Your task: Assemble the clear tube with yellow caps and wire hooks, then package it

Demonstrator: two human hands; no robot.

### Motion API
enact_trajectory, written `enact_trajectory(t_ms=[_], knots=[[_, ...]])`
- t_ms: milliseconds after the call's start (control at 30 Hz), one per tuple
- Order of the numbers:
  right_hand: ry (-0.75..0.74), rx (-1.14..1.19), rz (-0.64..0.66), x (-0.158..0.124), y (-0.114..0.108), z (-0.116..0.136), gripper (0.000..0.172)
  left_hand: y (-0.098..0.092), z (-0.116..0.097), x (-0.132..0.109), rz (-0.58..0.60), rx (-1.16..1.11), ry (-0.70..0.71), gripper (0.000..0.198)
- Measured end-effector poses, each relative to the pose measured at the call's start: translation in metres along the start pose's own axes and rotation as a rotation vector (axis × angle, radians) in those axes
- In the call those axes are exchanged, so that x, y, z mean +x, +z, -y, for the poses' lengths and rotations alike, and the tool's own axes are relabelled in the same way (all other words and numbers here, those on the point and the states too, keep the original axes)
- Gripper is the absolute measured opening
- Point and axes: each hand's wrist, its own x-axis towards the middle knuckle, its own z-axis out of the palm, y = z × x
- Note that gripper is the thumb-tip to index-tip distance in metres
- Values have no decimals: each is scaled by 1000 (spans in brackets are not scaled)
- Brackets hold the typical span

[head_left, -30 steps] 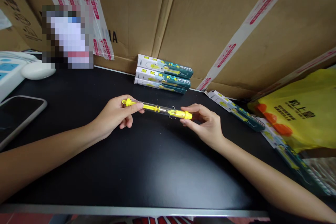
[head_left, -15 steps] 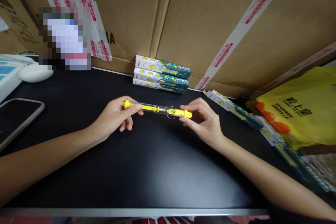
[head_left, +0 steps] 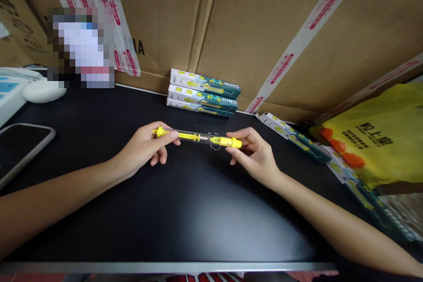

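Black tabletop point(head_left: 185, 211), cardboard boxes behind. Left hand point(head_left: 142, 147) pinches one yellow end of a clear tube spring scale point(head_left: 197, 137), right hand point(head_left: 259, 156) pinches the other, above the tabletop. Risk: light fingertip hold; the wire hook underneath could snag, or the tube slip.

Black table point(head_left: 185, 211), stacked boxes point(head_left: 202, 93), phone point(head_left: 20, 145), yellow bag point(head_left: 376, 141)

Both hands are holding a yellow-and-clear tube tool point(head_left: 197, 137) level above the black table point(head_left: 185, 211): left hand point(head_left: 145, 146) pinching one end, right hand point(head_left: 257, 154) the other.
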Motion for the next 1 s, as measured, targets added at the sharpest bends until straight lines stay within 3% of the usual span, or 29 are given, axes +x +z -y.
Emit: enact_trajectory(t_ms=[133, 300, 533, 1000], knots=[[-22, -60, -1, 1, -4, 1, 29, 0, 0, 1, 10, -9, -7, 34], [-190, -211, -61, 5, -8, -1, 23, -1, 0, 0, 18, -16, -7, 34], [-49, -2, -8, 2, -1, -2, 23, 1, 1, 1, 28, -7, -7, 31], [0, 69, 77, 0, -1, -1, 21, 1, 3, 2, 33, -38, -4, 33]])
